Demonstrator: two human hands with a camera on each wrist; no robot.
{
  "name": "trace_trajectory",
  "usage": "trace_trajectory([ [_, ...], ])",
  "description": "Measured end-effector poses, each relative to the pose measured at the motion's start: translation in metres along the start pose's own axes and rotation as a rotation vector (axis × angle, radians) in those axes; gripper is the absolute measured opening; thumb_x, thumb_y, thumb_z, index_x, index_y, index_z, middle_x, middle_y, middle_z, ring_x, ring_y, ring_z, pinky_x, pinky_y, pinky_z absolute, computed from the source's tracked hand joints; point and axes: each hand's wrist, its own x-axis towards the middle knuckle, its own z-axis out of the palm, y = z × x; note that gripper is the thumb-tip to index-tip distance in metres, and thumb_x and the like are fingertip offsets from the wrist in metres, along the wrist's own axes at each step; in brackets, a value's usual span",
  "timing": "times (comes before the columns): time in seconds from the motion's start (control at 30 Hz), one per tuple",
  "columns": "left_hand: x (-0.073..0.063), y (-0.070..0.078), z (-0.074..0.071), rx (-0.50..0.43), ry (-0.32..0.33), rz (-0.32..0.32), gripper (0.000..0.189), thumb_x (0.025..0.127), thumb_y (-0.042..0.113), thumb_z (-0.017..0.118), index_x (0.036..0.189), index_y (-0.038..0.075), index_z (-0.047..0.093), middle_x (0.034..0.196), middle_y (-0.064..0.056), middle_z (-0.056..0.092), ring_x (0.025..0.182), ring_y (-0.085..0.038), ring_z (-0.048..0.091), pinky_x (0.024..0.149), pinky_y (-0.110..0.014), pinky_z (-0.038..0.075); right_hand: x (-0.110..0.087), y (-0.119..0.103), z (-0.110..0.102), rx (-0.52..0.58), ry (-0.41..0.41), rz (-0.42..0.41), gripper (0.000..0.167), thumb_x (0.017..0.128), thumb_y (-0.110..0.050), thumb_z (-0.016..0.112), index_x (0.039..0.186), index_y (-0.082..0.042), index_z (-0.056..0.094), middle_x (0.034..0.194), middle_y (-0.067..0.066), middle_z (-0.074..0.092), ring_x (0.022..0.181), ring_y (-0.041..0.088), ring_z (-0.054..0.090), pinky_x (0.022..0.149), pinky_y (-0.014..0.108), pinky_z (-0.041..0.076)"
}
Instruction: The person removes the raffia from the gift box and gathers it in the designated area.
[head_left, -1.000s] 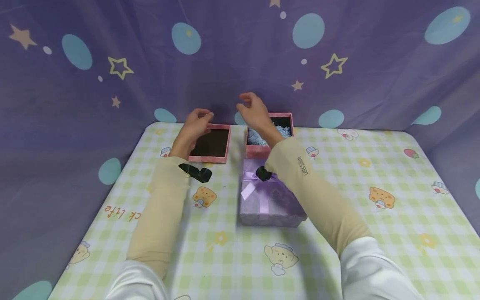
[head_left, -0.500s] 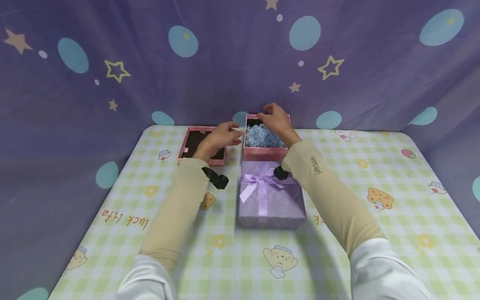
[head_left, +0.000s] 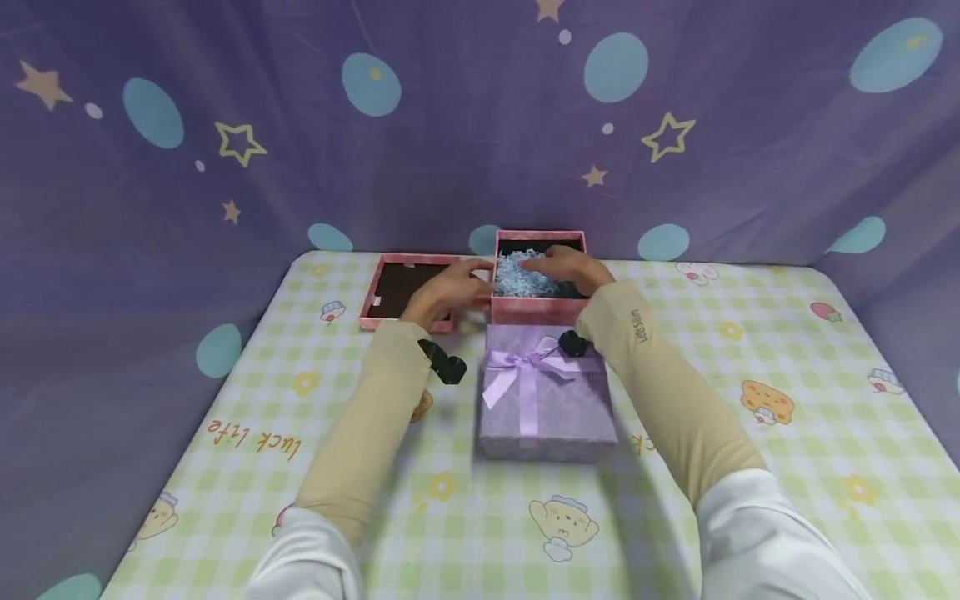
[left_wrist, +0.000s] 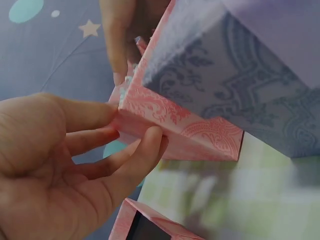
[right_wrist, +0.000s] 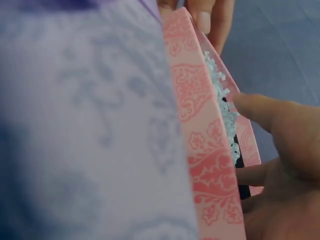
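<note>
Box (head_left: 538, 312) — left hand (head_left: 454, 288) touching it, right hand (head_left: 573, 266) over shreds (head_left: 521, 281).

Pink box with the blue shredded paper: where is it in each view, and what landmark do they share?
Head: pink box, just right of centre, slightly above middle.
Left wrist: pink box, at centre.
Right wrist: pink box, a slanting strip right of centre.
Shared landmark: lavender gift box, below it in head, upper right in left wrist, filling right wrist's left side.

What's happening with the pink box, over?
Left hand touches open pink box. Right hand at blue shreds inside. Purple box close in front, maybe slightly in the way.
</note>
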Motion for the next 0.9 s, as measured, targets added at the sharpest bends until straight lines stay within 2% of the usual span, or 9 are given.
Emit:
trace_trajectory([
  [0.07, -0.001, -0.001, 0.000, -0.051, -0.023, -0.017, 0.054, 0.098, 0.010, 0.051, 0.148, 0.009, 0.031, 0.140, -0.019, 0.046, 0.124, -0.032, 0.053, 0.106, -0.044, 0.043, 0.002, 0.001, 0.000, 0.009, -0.071, 0.027, 0.097, 0.090, -0.053, 0.058, 0.154, -0.009, -0.001, 0.162, 0.007, 0.000, 0.148, 0.028, 0.005, 0.120, 0.046, 0.014],
  [0.17, -0.003, -0.002, 0.000, -0.050, -0.019, -0.018, 0.052, 0.099, 0.012, 0.052, 0.147, 0.010, 0.032, 0.140, -0.017, 0.046, 0.125, -0.030, 0.052, 0.105, -0.044, 0.043, 0.007, 0.003, 0.002, 0.051, -0.148, 0.039, 0.104, 0.086, -0.053, 0.064, 0.154, -0.015, -0.005, 0.162, 0.004, -0.004, 0.148, 0.025, 0.001, 0.121, 0.046, 0.012],
  [0.3, -0.002, -0.002, 0.003, -0.071, -0.009, -0.012, 0.051, 0.098, 0.011, 0.052, 0.146, 0.009, 0.034, 0.140, -0.018, 0.045, 0.123, -0.031, 0.053, 0.105, -0.045, 0.044, 0.010, 0.008, 0.001, 0.058, -0.209, 0.018, 0.108, 0.081, -0.046, 0.073, 0.155, -0.024, -0.003, 0.162, -0.002, -0.005, 0.148, 0.021, -0.001, 0.121, 0.046, 0.013],
  [0.4, -0.001, -0.003, 0.005, -0.088, -0.005, -0.008, 0.050, 0.098, 0.010, 0.051, 0.145, 0.008, 0.035, 0.139, -0.018, 0.046, 0.121, -0.031, 0.054, 0.103, -0.042, 0.046, 0.010, 0.010, 0.000, -0.003, -0.230, -0.037, 0.104, 0.083, -0.035, 0.073, 0.155, -0.025, -0.001, 0.162, -0.003, -0.006, 0.148, 0.022, -0.001, 0.120, 0.047, 0.014],
  [0.5, 0.000, -0.003, 0.005, -0.088, 0.004, -0.004, 0.049, 0.098, 0.011, 0.052, 0.145, 0.008, 0.036, 0.137, -0.016, 0.047, 0.120, -0.029, 0.055, 0.100, -0.040, 0.048, 0.010, 0.010, 0.000, -0.069, -0.212, -0.110, 0.092, 0.088, -0.023, 0.067, 0.155, -0.023, 0.004, 0.162, 0.001, 0.000, 0.148, 0.024, 0.004, 0.120, 0.046, 0.017],
  [0.67, -0.001, -0.005, 0.003, -0.113, -0.008, -0.005, 0.049, 0.099, 0.012, 0.052, 0.145, 0.009, 0.035, 0.140, -0.016, 0.045, 0.125, -0.029, 0.052, 0.102, -0.040, 0.047, 0.010, 0.005, 0.001, -0.196, -0.103, -0.204, 0.076, 0.090, -0.013, 0.059, 0.154, -0.014, 0.018, 0.159, 0.008, 0.019, 0.144, 0.026, 0.020, 0.117, 0.042, 0.025],
  [0.83, -0.001, -0.007, 0.001, -0.144, -0.020, -0.004, 0.050, 0.099, 0.013, 0.052, 0.145, 0.009, 0.035, 0.141, -0.017, 0.044, 0.128, -0.029, 0.049, 0.104, -0.040, 0.046, 0.002, -0.003, -0.002, -0.261, -0.028, -0.212, 0.070, 0.093, -0.015, 0.055, 0.154, -0.015, 0.020, 0.158, 0.008, 0.022, 0.137, 0.026, 0.032, 0.109, 0.041, 0.034],
  [0.9, -0.001, -0.008, 0.000, -0.147, -0.020, 0.002, 0.050, 0.099, 0.012, 0.052, 0.146, 0.008, 0.035, 0.141, -0.017, 0.044, 0.128, -0.029, 0.049, 0.103, -0.039, 0.046, -0.004, -0.006, -0.004, -0.266, 0.005, -0.216, 0.070, 0.092, -0.016, 0.055, 0.154, -0.017, 0.020, 0.158, 0.007, 0.022, 0.136, 0.025, 0.032, 0.106, 0.041, 0.036],
])
